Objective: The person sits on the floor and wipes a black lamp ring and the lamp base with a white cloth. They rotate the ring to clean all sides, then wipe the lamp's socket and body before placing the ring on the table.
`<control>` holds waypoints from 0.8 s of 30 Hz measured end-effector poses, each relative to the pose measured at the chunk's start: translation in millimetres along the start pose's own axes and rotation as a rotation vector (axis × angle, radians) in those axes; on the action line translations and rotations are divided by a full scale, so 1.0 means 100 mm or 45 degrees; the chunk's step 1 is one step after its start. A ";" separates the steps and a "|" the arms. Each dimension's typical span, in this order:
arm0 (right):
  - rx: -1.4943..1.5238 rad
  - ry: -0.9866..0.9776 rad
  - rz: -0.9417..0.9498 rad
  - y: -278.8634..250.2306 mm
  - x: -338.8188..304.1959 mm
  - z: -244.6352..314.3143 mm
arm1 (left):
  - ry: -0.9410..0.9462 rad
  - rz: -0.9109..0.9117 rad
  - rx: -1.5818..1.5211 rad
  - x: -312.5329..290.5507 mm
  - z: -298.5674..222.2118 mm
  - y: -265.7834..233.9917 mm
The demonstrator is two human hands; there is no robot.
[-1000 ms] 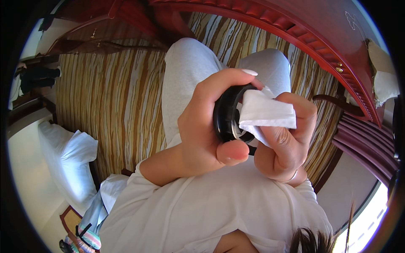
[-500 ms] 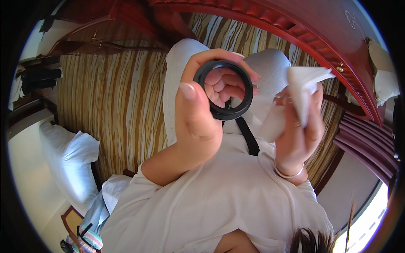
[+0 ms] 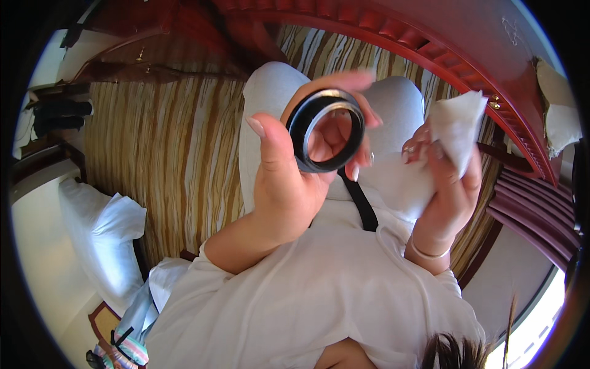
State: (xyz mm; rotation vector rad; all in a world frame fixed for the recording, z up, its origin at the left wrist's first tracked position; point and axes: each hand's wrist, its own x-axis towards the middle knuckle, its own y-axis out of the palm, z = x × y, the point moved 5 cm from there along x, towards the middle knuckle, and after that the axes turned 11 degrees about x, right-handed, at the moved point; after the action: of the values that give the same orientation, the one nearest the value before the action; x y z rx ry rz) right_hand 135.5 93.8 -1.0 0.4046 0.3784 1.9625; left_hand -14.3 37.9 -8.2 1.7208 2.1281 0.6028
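My left hand (image 3: pixel 279 187) is raised over my lap, its thumb and fingers curled around a black ring (image 3: pixel 300 132) with a wide hollow centre and a shiny inner edge. The ring is tilted, and my fingers show through its opening. To the right, my right hand (image 3: pixel 453 187) pinches a folded white tissue (image 3: pixel 458 126), apart from the ring. A white bracelet (image 3: pixel 429 254) circles that wrist. Below the ring, a black strap (image 3: pixel 362 206) runs down across my pale clothing.
Red carved wooden furniture (image 3: pixel 393 27) curves along the far side and right. Striped brown carpet (image 3: pixel 166 154) covers the floor. White pillows (image 3: pixel 104 240) lie at left, and purple curtains (image 3: pixel 534 209) hang at right. A striped bag (image 3: pixel 130 350) is at lower left.
The ring has turned in my left hand, so its shiny inner edge and side now show. My right hand has shifted slightly right with the tissue.
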 end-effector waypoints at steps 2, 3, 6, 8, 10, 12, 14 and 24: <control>-0.393 -0.249 0.209 0.17 -0.01 0.03 | -0.033 -0.036 0.089 -0.01 0.03 0.01; -0.495 -0.341 0.284 0.24 0.01 0.03 | -0.100 -0.115 0.241 -0.02 0.03 0.02; -0.735 -0.544 0.424 0.39 0.02 0.03 | 0.119 -0.157 0.479 -0.04 -0.03 0.03; -0.756 -0.535 0.441 0.40 0.03 0.03 | 0.208 -0.160 0.723 -0.04 -0.09 0.03; -0.699 -0.506 0.454 0.40 0.04 0.05 | 0.354 -0.117 0.745 0.00 -0.12 0.01; -0.565 -0.467 0.406 0.37 0.02 0.07 | 0.629 0.034 0.656 0.06 -0.13 0.02; -0.556 -0.479 0.391 0.36 -0.02 0.11 | 0.772 0.117 0.580 0.07 -0.13 0.03; -0.724 -0.654 0.456 0.41 -0.04 0.21 | 0.673 0.203 0.679 0.06 -0.18 -0.05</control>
State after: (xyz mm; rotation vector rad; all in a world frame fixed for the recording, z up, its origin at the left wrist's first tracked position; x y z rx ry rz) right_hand 113.4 75.6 34.8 0.6050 -0.6061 2.1048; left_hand -29.1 40.8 4.9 2.2205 2.7192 0.6234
